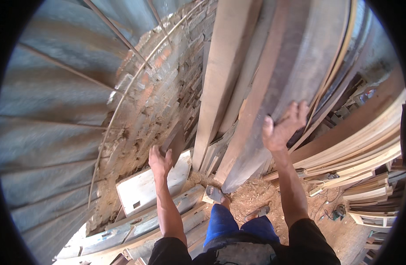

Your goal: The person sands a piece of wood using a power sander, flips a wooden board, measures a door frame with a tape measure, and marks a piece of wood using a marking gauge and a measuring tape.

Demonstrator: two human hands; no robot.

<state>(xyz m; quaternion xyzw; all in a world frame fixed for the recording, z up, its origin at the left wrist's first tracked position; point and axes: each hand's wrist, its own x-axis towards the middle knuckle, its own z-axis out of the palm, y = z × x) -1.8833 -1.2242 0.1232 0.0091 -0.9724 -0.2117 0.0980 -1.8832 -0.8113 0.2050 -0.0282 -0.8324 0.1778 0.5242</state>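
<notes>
My left hand [160,162] grips the near end of a short brown wooden board [174,140], thumb on one side and fingers on the other. Beyond that board rises a rough brick wall [152,95]. On the right, my right hand [286,127] has its thumb and fingers apart, over the face of a wide, grey-brown plank [295,79]; whether the palm presses on it cannot be seen. The plank leans upright, its lower end by my feet. Left of it stands a thick, pale timber beam [225,66], with narrower planks in between.
A white panel [145,193] leans low at the left, beside long weathered timbers [185,201]. Stacked boards [362,137] curve along the right. Sawdust [251,194] covers the floor, where a green power tool [339,213] and its cord lie. Corrugated metal sheeting [53,132] fills the far left.
</notes>
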